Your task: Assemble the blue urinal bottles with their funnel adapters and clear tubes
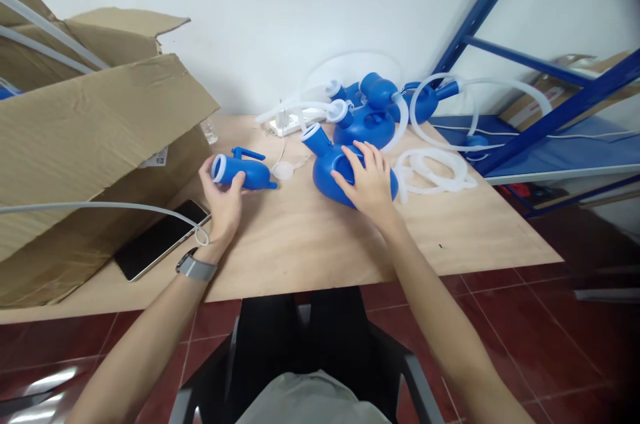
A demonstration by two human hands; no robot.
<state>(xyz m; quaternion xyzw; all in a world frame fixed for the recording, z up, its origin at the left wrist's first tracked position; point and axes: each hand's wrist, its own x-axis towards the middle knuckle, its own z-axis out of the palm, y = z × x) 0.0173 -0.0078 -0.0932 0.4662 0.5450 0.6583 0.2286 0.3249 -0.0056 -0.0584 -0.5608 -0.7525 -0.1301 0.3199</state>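
My left hand (223, 205) is closed around a small blue plastic urinal cup (249, 173), with its white-rimmed mouth to the left, a handle on top and a narrow spout to the right. Over a larger blue urinal bottle (330, 174) lies my right hand (367, 179), its fingers curled at the handle. That bottle stands on the table, its open neck tilted up and left. Part of its top is hidden by the hand. Right of it lies a coiled clear tube (435, 171). A small whitish round cap (283, 171) is between the two blue pieces.
More blue bottles (367, 127) with tubes stand behind, near a white power strip (300, 123). A large open cardboard box (100, 117) fills the left side, with a phone (160, 241) beside it. A blue metal shelf (540, 144) adjoins the wooden table (300, 251) on the right.
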